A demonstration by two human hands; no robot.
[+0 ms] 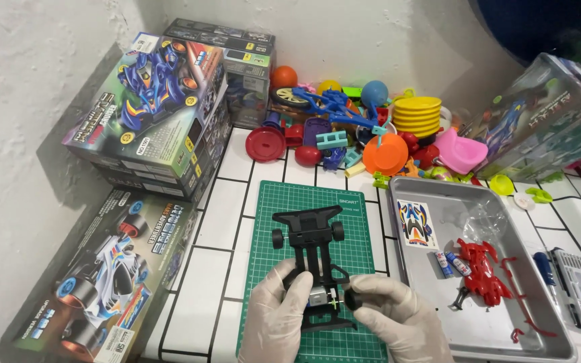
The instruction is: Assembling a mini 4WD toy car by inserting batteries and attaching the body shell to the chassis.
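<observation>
A: Where's the car frame point(312, 259) from your fingers?

B: On the green mat point(284, 202), its long axis running away from you toward the toy pile point(364, 134). Your left hand point(278, 316) clasps its near end from the left side, fingers curled around the frame beside the silver motor point(319, 297)

A: And your right hand point(398, 316)?

B: It pinches a small black wheel point(354, 299) at the frame's near right corner, touching or just beside the axle; I cannot tell which. The front wheels are already on, farther up the mat
</observation>
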